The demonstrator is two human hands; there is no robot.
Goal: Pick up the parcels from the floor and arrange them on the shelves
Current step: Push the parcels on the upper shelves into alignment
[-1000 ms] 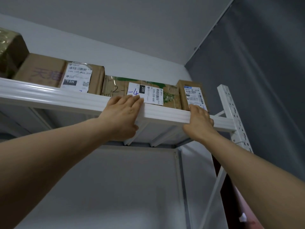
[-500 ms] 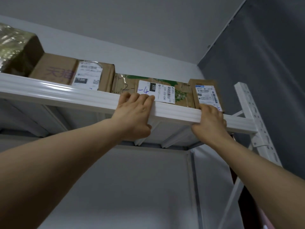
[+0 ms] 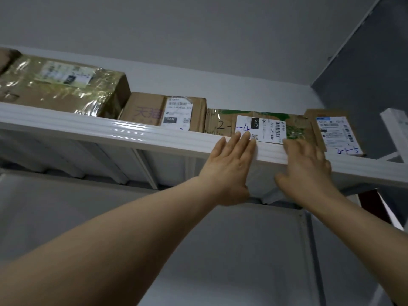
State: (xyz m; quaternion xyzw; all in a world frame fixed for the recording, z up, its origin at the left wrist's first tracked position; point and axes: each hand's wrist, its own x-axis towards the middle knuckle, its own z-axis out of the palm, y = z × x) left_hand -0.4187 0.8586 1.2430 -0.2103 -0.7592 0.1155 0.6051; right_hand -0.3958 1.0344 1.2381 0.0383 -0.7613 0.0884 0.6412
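Observation:
A white metal top shelf (image 3: 132, 133) runs across the view above me with several cardboard parcels in a row. A flat parcel with green print and a white label marked "2-4" (image 3: 293, 125) lies in front of both hands. My left hand (image 3: 231, 168) has straight fingers, with the fingertips touching that parcel's label at the shelf lip. My right hand (image 3: 306, 166), fingers spread and slightly blurred, is raised before the shelf edge just right of the left hand, below the same parcel. Neither hand holds anything.
To the right stands a small parcel marked "2-5" (image 3: 337, 133). Left of the "2-4" parcel sit a brown box with a label (image 3: 163, 111) and a large tape-wrapped box (image 3: 64, 85). A white perforated upright (image 3: 395, 129) is at far right, the ceiling close above.
My view has shifted left, bringing the tape-wrapped box into sight. My right hand has moved left from the "2-5" parcel toward the "2-4" parcel. Both hands' fingers have straightened off the shelf edge.

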